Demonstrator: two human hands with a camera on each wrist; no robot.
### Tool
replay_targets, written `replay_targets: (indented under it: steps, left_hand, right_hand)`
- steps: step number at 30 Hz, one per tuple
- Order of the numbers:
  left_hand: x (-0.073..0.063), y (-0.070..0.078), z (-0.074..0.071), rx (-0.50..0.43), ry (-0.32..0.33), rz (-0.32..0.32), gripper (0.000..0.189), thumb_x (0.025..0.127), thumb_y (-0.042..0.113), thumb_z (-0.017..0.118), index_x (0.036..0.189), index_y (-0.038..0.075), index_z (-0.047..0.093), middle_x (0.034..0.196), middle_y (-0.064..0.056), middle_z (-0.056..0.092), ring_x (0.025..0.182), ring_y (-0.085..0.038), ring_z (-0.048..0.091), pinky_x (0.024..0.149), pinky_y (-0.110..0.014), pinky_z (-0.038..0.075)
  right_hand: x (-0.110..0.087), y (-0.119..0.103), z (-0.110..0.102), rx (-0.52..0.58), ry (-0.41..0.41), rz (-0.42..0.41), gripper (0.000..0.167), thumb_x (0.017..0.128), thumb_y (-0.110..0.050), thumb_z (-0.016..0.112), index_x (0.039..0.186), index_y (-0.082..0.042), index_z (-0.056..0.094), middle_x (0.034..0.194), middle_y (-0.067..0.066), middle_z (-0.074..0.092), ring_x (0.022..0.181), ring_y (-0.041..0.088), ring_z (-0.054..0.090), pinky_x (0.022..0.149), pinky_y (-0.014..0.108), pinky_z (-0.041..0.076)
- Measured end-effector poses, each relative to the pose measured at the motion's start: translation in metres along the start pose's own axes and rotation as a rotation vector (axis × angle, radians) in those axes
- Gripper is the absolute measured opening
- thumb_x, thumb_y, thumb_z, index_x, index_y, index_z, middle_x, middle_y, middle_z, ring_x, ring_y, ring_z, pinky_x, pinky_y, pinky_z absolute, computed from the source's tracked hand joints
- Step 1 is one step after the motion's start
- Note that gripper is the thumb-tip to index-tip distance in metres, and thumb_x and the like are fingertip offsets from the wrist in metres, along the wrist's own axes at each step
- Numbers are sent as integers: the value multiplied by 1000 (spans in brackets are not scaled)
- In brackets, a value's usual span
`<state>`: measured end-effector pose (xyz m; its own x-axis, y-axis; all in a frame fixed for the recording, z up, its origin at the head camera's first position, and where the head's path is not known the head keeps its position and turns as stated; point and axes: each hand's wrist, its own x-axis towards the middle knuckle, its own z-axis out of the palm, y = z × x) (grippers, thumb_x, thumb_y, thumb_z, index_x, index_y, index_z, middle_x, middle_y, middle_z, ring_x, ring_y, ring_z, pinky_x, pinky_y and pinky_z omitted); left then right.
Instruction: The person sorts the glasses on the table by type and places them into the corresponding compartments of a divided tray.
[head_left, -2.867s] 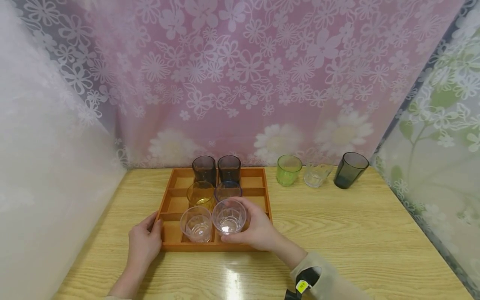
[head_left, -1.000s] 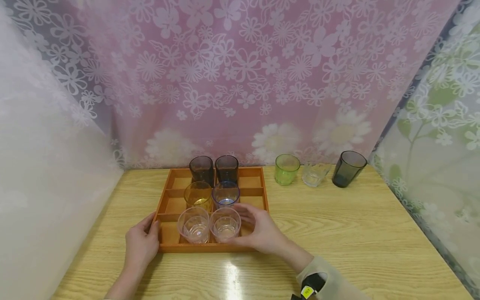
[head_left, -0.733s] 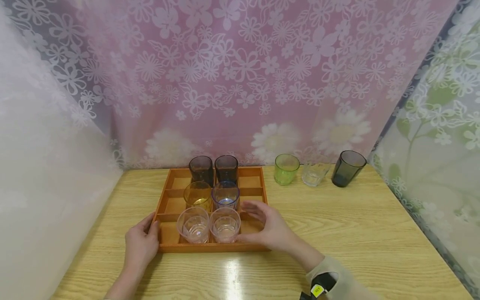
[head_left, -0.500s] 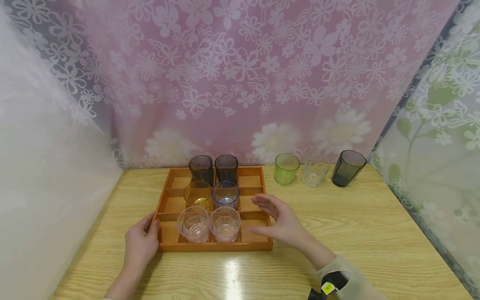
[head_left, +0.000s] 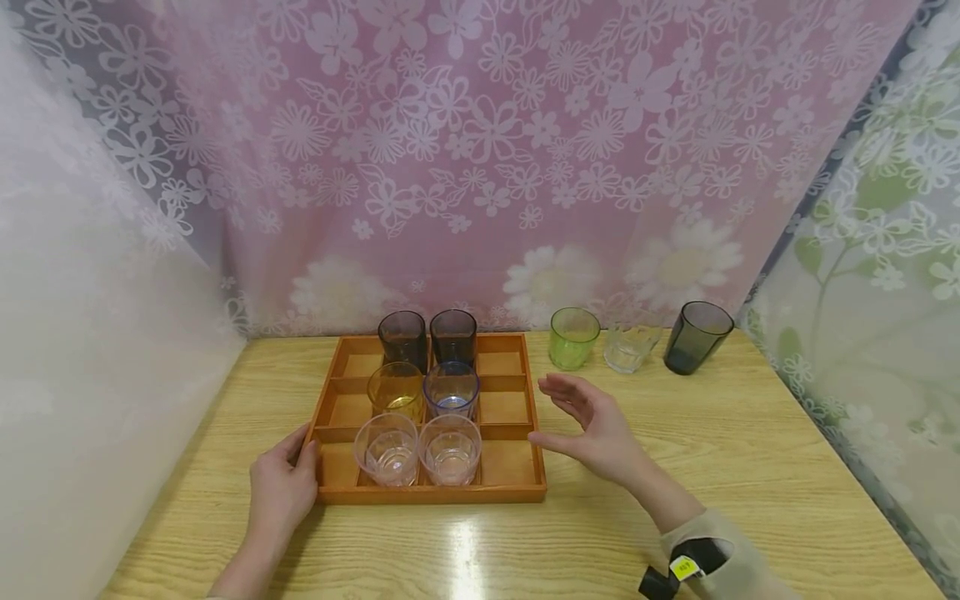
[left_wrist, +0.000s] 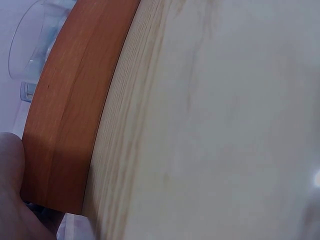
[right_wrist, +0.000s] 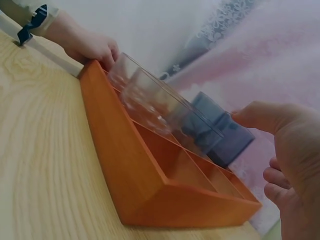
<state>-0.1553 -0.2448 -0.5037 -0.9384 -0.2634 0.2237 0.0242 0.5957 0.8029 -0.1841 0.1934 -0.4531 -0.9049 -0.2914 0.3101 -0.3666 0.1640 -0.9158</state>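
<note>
An orange-brown wooden divided tray (head_left: 431, 495) holds several glasses in its compartments. Two clear glasses (head_left: 450, 450) stand side by side in the front row; behind them are a yellow glass (head_left: 395, 387) and a blue-rimmed glass (head_left: 452, 388). Two dark grey glasses (head_left: 403, 337) fill part of the back row. My left hand (head_left: 283, 483) grips the tray's left wall near the front corner, thumb on top of the edge. To the right of the tray, my right hand (head_left: 596, 429) is held with thumb and fingers spread apart and nothing between them, thumb tip by the right wall.
A green glass (head_left: 573, 340), a small clear glass with a wavy rim (head_left: 628, 350) and a tall dark grey glass (head_left: 697, 339) stand in a row at the table's back right. The tray's right column (head_left: 506, 462) has bare compartments. A floral curtain (head_left: 480, 167) hangs behind the table.
The clear glass held by my right hand was lowered into the front middle compartment and let go. My right hand then drew back to the right; the left hand kept its grip.
</note>
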Motion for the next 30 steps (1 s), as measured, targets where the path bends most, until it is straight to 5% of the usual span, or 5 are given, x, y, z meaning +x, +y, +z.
replay_targets:
  steps: [8,21,30]
  left_hand:
    - [-1,0,0,2,3,-1,36,107,4,57,140,-11,62,130,-29,67,123,-39,64,95,-48,53]
    - [0,-1,1,7,2,-8,37,107,4,57,141,-11,61,130,-29,67,121,-38,65,93,-47,55]
    - [1,-2,1,8,6,-1,36,107,4,58,140,-11,62,129,-29,68,121,-37,65,93,-44,55]
  right_hand:
    - [0,4,-17,-31,36,2,76,81,4,90,147,9,51,145,19,59,138,46,50,114,36,44]
    - [2,24,-38,-88,97,43,76,84,0,89,148,9,50,147,19,57,140,40,50,114,29,42]
    - [8,33,-46,-150,158,111,77,87,-8,90,150,7,48,149,20,54,142,40,48,118,47,38]
